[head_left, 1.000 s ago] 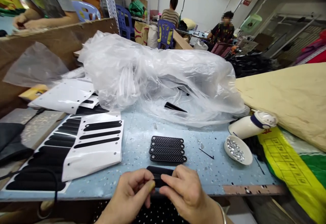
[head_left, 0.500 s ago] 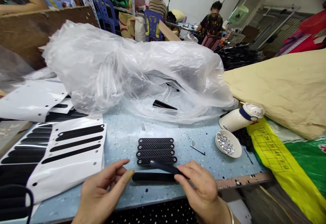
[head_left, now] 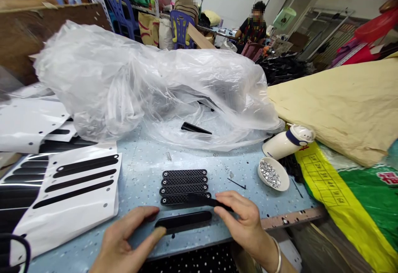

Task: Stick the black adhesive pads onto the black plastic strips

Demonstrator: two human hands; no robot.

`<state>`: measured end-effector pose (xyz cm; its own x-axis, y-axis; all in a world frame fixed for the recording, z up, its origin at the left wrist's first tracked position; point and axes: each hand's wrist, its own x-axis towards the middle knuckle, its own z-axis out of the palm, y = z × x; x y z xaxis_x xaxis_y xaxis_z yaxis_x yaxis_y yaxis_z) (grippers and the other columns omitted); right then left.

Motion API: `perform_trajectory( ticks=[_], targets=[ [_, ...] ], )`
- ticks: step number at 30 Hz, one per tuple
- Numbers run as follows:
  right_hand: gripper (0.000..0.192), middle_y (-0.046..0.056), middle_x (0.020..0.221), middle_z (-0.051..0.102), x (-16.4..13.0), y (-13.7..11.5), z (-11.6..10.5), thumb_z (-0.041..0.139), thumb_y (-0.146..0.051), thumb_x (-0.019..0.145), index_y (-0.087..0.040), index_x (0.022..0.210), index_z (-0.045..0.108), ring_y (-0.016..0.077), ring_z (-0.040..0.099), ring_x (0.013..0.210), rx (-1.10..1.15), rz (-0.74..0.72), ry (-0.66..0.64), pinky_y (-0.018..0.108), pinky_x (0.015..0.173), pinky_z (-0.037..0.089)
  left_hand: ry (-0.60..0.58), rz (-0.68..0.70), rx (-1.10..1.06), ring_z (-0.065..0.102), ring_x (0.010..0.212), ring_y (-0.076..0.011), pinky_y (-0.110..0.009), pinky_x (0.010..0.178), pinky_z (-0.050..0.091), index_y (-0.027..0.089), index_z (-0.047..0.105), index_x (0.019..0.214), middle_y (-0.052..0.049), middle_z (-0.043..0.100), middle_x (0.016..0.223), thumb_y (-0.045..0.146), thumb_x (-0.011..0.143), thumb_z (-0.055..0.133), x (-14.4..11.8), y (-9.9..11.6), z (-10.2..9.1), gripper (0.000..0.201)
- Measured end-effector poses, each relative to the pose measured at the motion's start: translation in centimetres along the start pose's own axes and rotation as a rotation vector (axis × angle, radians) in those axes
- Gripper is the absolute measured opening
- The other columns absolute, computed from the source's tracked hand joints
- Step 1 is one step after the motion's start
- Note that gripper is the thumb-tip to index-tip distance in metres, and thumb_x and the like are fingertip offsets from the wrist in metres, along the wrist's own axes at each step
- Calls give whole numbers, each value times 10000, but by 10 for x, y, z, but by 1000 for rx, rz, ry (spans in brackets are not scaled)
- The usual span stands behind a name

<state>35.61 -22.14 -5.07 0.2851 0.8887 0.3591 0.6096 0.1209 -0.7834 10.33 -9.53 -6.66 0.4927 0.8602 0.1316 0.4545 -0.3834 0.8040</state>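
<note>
Between the thumb and fingers of my right hand (head_left: 241, 217) is a thin black strip (head_left: 202, 200), pointing left over the lowest of several black strips with a mesh-like pattern (head_left: 184, 180). Those lie stacked in a row, with a small silver ring at each end. My left hand (head_left: 130, 235) is open, thumb and index finger apart around the left end of a smooth black bar (head_left: 186, 221). The thumb is at the bar's end; whether it presses on it I cannot tell. The bar lies on the blue speckled table (head_left: 139, 182) near its front edge.
A white bowl of small silver metal pieces (head_left: 270, 175) and a white bottle (head_left: 287, 141) stand at the right. White sheets with black strips (head_left: 90, 211) lie left. Clear plastic sheeting (head_left: 124, 78) covers the back. Two people (head_left: 251, 28) sit farther off.
The strip in my right hand has swung flatter and its tip now lies lower over the stacked strips. The smooth bar has tilted, its right end farther from me. My left thumb has dropped.
</note>
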Motion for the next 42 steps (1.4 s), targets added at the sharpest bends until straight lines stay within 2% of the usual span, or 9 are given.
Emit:
perform_trajectory(
  ticks=[3,7,12,17,22,27,32,42],
  targets=[
    [149,99,927,734,9,7,-1,647,-127,848,-176,961,731,209,707,828,-32,-40,-12,351,732,608,71,-17,0,733,683,-245,-316,663,594,233,772,867,-60,787,811,368,685,760,12,-2,2,226],
    [150,107,898,725,13,12,10,654,-129,837,-153,961,735,206,706,795,-30,-69,-66,333,696,610,27,58,19,727,666,-221,-305,645,593,212,742,849,-44,778,775,315,717,719,25,-3,8,169],
    [179,134,929,724,16,16,22,649,-109,833,-129,993,729,223,708,834,-75,-115,-34,352,736,614,18,132,70,720,664,-196,-306,616,586,198,705,872,-29,764,769,289,813,612,29,-4,15,143],
    [200,137,978,722,24,23,28,633,-92,848,-132,1027,714,231,701,886,-106,-146,-22,372,779,609,22,153,100,720,681,-185,-300,619,586,187,684,900,-28,760,786,265,838,585,36,-7,16,141],
    [210,115,939,718,19,19,22,625,-78,863,-138,1050,700,211,690,837,-93,-179,-100,353,727,604,-10,171,110,704,639,-167,-280,588,579,200,672,869,-5,731,730,247,838,595,30,-7,8,96],
    [221,127,953,724,18,9,17,631,-51,848,-120,1049,696,220,687,840,-116,-241,-100,370,723,598,45,208,81,719,694,-163,-270,633,601,201,663,962,-18,748,807,206,810,632,19,-8,3,156],
    [200,125,934,737,30,3,25,632,-59,847,-117,1026,700,233,689,815,-117,-297,-123,391,691,589,89,198,57,740,815,-184,-295,721,621,208,662,1065,-44,769,919,170,812,618,16,-8,4,259],
    [204,119,932,737,31,-2,38,630,-48,849,-112,1031,696,230,674,783,-142,-283,-173,404,650,540,80,144,-5,737,774,-174,-293,700,622,206,687,969,-36,767,865,166,826,608,15,-9,4,169]
  ],
)
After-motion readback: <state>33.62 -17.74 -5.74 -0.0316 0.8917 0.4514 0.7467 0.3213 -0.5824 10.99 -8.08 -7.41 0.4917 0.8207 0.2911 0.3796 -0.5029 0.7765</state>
